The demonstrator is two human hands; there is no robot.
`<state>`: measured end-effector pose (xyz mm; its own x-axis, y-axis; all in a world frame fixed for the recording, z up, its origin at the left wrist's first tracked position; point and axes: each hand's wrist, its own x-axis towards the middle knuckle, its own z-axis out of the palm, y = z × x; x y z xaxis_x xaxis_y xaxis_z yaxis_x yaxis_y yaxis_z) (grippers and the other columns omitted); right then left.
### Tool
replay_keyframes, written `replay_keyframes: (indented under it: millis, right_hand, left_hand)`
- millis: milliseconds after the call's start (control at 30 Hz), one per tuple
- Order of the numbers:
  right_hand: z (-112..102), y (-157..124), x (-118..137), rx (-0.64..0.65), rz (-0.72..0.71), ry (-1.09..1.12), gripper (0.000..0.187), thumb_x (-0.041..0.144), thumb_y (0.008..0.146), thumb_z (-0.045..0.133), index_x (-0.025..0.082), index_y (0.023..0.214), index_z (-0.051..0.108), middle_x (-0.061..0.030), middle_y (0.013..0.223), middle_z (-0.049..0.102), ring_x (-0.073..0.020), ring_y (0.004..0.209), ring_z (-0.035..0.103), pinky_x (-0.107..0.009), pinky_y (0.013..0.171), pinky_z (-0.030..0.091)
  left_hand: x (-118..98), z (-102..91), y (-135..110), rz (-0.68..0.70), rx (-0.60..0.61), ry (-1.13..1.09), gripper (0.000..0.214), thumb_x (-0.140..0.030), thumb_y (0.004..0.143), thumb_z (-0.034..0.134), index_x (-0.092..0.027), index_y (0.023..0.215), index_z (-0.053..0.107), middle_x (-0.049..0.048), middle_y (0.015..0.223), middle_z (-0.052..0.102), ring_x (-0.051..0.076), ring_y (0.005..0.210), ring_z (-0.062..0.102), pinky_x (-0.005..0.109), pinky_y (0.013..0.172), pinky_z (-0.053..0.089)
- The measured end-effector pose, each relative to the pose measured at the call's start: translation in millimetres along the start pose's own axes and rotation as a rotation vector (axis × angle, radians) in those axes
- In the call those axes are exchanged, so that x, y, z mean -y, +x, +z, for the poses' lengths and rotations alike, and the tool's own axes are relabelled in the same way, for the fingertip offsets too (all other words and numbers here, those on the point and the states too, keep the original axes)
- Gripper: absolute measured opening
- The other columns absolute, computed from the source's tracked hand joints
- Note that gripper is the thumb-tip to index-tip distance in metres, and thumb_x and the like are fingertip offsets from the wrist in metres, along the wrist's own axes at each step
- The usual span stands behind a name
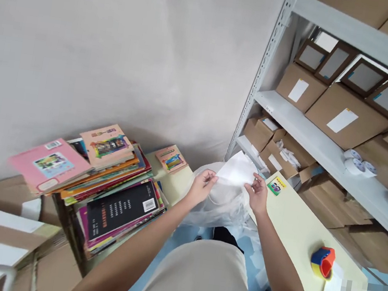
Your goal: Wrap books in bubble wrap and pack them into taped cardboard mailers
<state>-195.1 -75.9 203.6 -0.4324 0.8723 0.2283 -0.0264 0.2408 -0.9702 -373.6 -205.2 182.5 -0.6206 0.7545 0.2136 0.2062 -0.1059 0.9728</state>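
A white sheet of paper (237, 169) is held up in front of my body, one edge in each hand. My left hand (204, 185) pinches its left lower corner between thumb and fingers. On the opposite side, my right hand (257, 192) grips the right lower corner the same way. Below the sheet is a translucent plastic bag (221, 208), partly covered by the paper and my hands. A small book with a yellow and green cover (276, 185) lies on the pale table to the right, close to my right hand.
Stacked books (118, 209) fill the left table, with a smaller peach book (171, 158) beside them. A red, blue and yellow tape dispenser (323, 262) sits on the right table (292, 218). Metal shelving (293, 114) with cardboard boxes (344, 114) stands at right; more boxes (2, 229) lie lower left.
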Motion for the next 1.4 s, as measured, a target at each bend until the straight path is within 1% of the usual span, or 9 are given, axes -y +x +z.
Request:
replay_keyframes:
  millis: [167, 333, 500, 700, 867, 967, 1167, 1300, 1400]
  right_hand:
    - [-6.7, -9.2, 28.7, -0.153, 0.075, 0.125, 0.033, 0.04, 0.072, 0.07, 0.025, 0.098, 0.054, 0.0033, 0.081, 0.051, -0.0108, 0.064, 0.049, -0.023, 0.056, 0.043]
    - [-28.5, -0.4, 64.1, -0.204, 0.005, 0.218, 0.03, 0.042, 0.072, 0.07, 0.025, 0.085, 0.05, 0.0054, 0.073, 0.05, -0.0093, 0.058, 0.047, -0.021, 0.053, 0.041]
    - [-77.7, 5.7, 81.4, -0.415, -0.071, 0.336, 0.03, 0.038, 0.069, 0.075, 0.025, 0.086, 0.055, 0.0066, 0.071, 0.054, -0.0094, 0.064, 0.053, -0.023, 0.063, 0.046]
    - [-145.4, -18.5, 60.5, -0.531, -0.038, 0.433, 0.037, 0.037, 0.066, 0.078, 0.03, 0.097, 0.057, 0.0061, 0.085, 0.057, -0.0091, 0.074, 0.059, -0.026, 0.072, 0.049]
    - [-220.6, -30.6, 52.0, -0.565, -0.067, 0.288, 0.086, 0.045, 0.059, 0.082, 0.043, 0.134, 0.041, -0.0019, 0.126, 0.055, -0.0134, 0.091, 0.062, -0.033, 0.079, 0.05]
    - [-269.5, -32.9, 52.7, -0.48, 0.008, 0.304, 0.097, 0.044, 0.05, 0.087, 0.04, 0.136, 0.042, -0.005, 0.124, 0.061, -0.0161, 0.089, 0.063, -0.032, 0.075, 0.052]
    - [-342.9, -54.1, 27.7, -0.512, 0.159, 0.244, 0.056, 0.031, 0.052, 0.088, 0.027, 0.104, 0.069, -0.0003, 0.09, 0.069, -0.0151, 0.074, 0.062, -0.026, 0.066, 0.05]
    - [-375.1, -82.3, -1.7, -0.514, 0.214, 0.245, 0.028, 0.032, 0.052, 0.086, 0.022, 0.072, 0.068, 0.0027, 0.069, 0.063, -0.012, 0.061, 0.055, -0.024, 0.056, 0.045]
    - [-395.2, -106.2, -17.6, -0.451, 0.342, 0.232, 0.026, 0.029, 0.051, 0.086, 0.021, 0.065, 0.065, 0.0023, 0.064, 0.062, -0.0119, 0.055, 0.053, -0.025, 0.051, 0.042]
  left_hand:
    - [-19.3, 7.6, -0.1, 0.047, 0.165, -0.014, 0.039, -0.044, 0.076, 0.067, -0.02, 0.106, 0.06, 0.0054, 0.096, 0.067, 0.017, 0.083, 0.064, 0.027, 0.071, 0.051]
    - [-14.9, 25.1, 1.7, -0.012, 0.339, 0.084, 0.033, -0.045, 0.074, 0.067, -0.018, 0.093, 0.064, 0.0051, 0.088, 0.07, 0.02, 0.08, 0.064, 0.03, 0.067, 0.051]
    - [-20.9, 33.0, 18.8, 0.059, 0.374, 0.102, 0.029, -0.047, 0.081, 0.055, -0.019, 0.073, 0.059, 0.0003, 0.068, 0.063, 0.015, 0.065, 0.059, 0.026, 0.062, 0.048]
    - [-50.5, 56.5, 35.8, 0.227, 0.306, 0.303, 0.025, -0.042, 0.087, 0.049, -0.021, 0.084, 0.063, 0.001, 0.074, 0.066, 0.015, 0.067, 0.059, 0.026, 0.065, 0.048]
    - [-76.3, 97.1, 44.5, 0.491, 0.413, 0.499, 0.027, -0.038, 0.093, 0.044, -0.023, 0.087, 0.066, 0.004, 0.083, 0.07, 0.019, 0.079, 0.062, 0.03, 0.079, 0.048]
    - [-86.2, 132.5, 46.2, 0.622, 0.481, 0.587, 0.029, -0.035, 0.095, 0.041, -0.023, 0.089, 0.068, 0.0054, 0.085, 0.07, 0.02, 0.084, 0.063, 0.033, 0.082, 0.045]
    - [-89.4, 204.7, 39.2, 0.747, 0.566, 0.68, 0.021, -0.03, 0.09, 0.049, -0.025, 0.094, 0.069, 0.0061, 0.088, 0.069, 0.022, 0.086, 0.06, 0.038, 0.084, 0.043]
    - [-72.0, 241.4, 31.6, 0.799, 0.575, 0.701, 0.024, -0.019, 0.089, 0.047, -0.026, 0.08, 0.068, 0.0041, 0.082, 0.068, 0.02, 0.082, 0.058, 0.038, 0.084, 0.041]
    - [-48.9, 264.8, 19.7, 0.797, 0.55, 0.723, 0.026, -0.011, 0.083, 0.047, -0.025, 0.07, 0.065, 0.0038, 0.084, 0.068, 0.02, 0.084, 0.059, 0.04, 0.086, 0.039]
